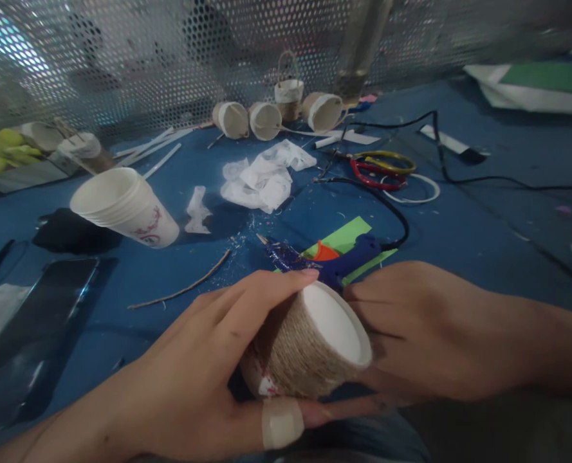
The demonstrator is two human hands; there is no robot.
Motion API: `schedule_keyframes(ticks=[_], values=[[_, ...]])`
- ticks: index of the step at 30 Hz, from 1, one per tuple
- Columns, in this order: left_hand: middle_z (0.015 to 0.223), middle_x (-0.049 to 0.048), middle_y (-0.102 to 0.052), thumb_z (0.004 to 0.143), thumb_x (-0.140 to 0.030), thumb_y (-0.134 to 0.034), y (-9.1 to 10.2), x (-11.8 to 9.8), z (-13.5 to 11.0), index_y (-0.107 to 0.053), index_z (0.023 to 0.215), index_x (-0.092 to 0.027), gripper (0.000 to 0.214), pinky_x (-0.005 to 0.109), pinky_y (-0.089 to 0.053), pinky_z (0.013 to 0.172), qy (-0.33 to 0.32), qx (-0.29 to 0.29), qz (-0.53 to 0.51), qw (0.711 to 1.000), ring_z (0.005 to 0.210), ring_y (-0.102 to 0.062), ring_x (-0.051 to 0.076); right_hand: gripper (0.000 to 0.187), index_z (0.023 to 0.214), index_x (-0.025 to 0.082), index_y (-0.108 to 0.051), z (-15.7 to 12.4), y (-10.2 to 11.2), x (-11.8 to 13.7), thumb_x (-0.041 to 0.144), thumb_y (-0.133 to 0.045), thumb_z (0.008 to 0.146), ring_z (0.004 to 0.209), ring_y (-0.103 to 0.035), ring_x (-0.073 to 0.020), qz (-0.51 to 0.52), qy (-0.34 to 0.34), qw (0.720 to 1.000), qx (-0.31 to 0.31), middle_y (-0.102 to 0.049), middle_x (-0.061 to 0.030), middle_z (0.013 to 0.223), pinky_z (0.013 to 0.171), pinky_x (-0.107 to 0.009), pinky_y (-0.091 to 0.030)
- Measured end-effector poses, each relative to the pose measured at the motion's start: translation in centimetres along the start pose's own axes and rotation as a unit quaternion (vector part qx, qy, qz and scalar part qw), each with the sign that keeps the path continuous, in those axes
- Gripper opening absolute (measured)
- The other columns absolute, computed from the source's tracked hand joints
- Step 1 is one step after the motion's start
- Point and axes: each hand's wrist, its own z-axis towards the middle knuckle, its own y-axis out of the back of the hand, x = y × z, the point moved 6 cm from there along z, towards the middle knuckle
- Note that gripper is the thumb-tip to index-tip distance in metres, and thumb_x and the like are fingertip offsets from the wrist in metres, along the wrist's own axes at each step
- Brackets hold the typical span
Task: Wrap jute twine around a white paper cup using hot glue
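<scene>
A paper cup wrapped in jute twine [309, 347] lies on its side between both hands, its white mouth turned to the right. My left hand [203, 379] curls round the cup's base and side, with a plaster on the thumb. My right hand [421, 331] presses against the rim from the right, fingers closed on it. A blue glue gun [348, 257] with an orange trigger lies just beyond the cup on a green paper sheet [346, 236].
A stack of white paper cups [124, 206] lies tilted at left. A dark phone [49, 302] rests near left. Crumpled white paper [261, 177], scissors [379, 170], black cables [440, 151] and three twine-wrapped cups [266, 119] sit farther back before a perforated metal screen [170, 51].
</scene>
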Motion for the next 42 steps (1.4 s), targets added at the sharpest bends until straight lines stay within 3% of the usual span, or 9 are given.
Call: schedule_keyframes(ticks=[5,15,22,32,37,42], values=[[0.163,0.0063,-0.062,0.085,-0.043,-0.088,-0.1,-0.1,0.1,-0.028,0.169,-0.043,0.103,0.049,-0.059,0.115,-0.002,-0.001,-0.004,1.0,0.138,-0.069,0.038,0.052,0.071,0.023,-0.064,-0.2,-0.3,0.0,0.026,-0.04,0.116,0.058,-0.049,-0.0148,-0.007,-0.007,1.0,0.013,-0.066,0.0025,0.07,0.056,-0.036,-0.034],[0.163,0.004,-0.062,0.086,-0.042,-0.087,0.0,-0.2,-0.1,-0.025,0.169,-0.044,0.104,0.046,-0.057,0.118,0.005,0.003,0.016,1.0,0.139,-0.068,0.035,0.059,0.068,0.023,-0.059,0.1,0.0,0.0,0.022,-0.028,0.118,0.054,-0.048,-0.0139,0.002,-0.015,1.0,0.008,-0.065,0.0017,0.066,0.054,-0.035,-0.033],[0.167,0.001,-0.059,0.086,-0.05,-0.086,-0.1,0.2,-0.1,-0.022,0.17,-0.051,0.106,0.051,-0.058,0.117,0.009,0.009,-0.012,1.0,0.141,-0.067,0.038,0.055,0.067,0.024,-0.058,0.1,0.3,-0.1,0.02,-0.034,0.116,0.055,-0.05,-0.014,0.007,-0.007,1.0,0.004,-0.066,0.0022,0.066,0.054,-0.035,-0.035],[0.164,-0.0003,-0.061,0.088,-0.048,-0.083,0.0,-0.4,0.1,-0.023,0.166,-0.048,0.098,0.045,-0.058,0.117,0.014,0.008,0.022,1.0,0.14,-0.067,0.034,0.056,0.066,0.025,-0.057,0.4,0.8,0.1,0.018,-0.033,0.116,0.052,-0.049,-0.0139,0.013,-0.004,1.0,-0.01,-0.063,0.003,0.064,0.053,-0.035,-0.034],[0.163,0.0011,-0.062,0.086,-0.051,-0.084,-0.2,-0.1,0.0,-0.025,0.166,-0.049,0.099,0.049,-0.059,0.116,0.025,0.011,0.012,1.0,0.138,-0.069,0.037,0.054,0.067,0.024,-0.056,0.2,0.5,0.1,0.019,-0.033,0.116,0.053,-0.049,-0.014,0.011,-0.008,1.0,0.005,-0.065,0.0032,0.065,0.054,-0.035,-0.036],[0.163,0.0025,-0.061,0.085,-0.043,-0.087,-0.2,0.2,-0.4,-0.025,0.168,-0.047,0.104,0.05,-0.057,0.118,0.029,0.006,0.003,1.0,0.14,-0.067,0.038,0.052,0.069,0.024,-0.058,0.2,0.4,0.0,0.018,-0.035,0.116,0.054,-0.049,-0.0143,0.018,-0.007,1.0,0.012,-0.064,0.0025,0.067,0.054,-0.035,-0.035]])
